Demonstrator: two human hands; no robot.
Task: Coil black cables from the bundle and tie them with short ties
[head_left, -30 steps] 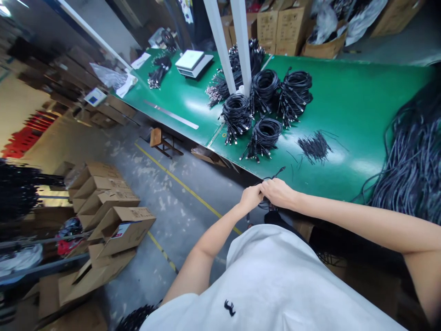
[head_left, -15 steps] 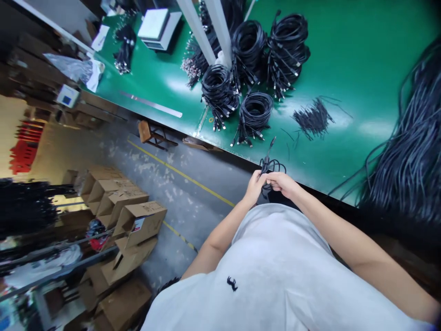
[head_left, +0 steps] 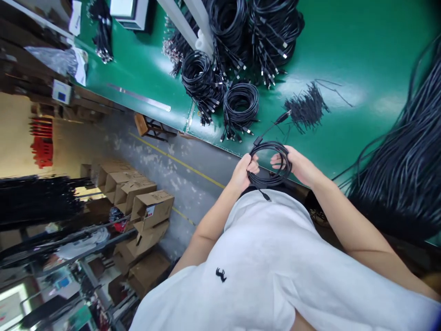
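Observation:
A black cable (head_left: 272, 148) is wound into a round coil between my two hands, held over the near edge of the green table (head_left: 327, 55). My left hand (head_left: 243, 171) pinches the coil's left side, fingers closed. On the coil's right side my right hand (head_left: 298, 165) holds it, with the loops passing over its fingers. One plug end sticks up toward a heap of short black ties (head_left: 306, 108); the other plug hangs down by my white shirt.
Several finished cable coils (head_left: 241, 99) lie on the table beyond my hands. A big mass of loose black cables (head_left: 406, 161) hangs at the right. A wooden stool (head_left: 148, 126) and open cardboard boxes (head_left: 144, 207) stand on the floor at left.
The cable has grown from a small bunch pinched between my hands into a wide round coil. My hands have moved apart and the view has tilted down toward the table.

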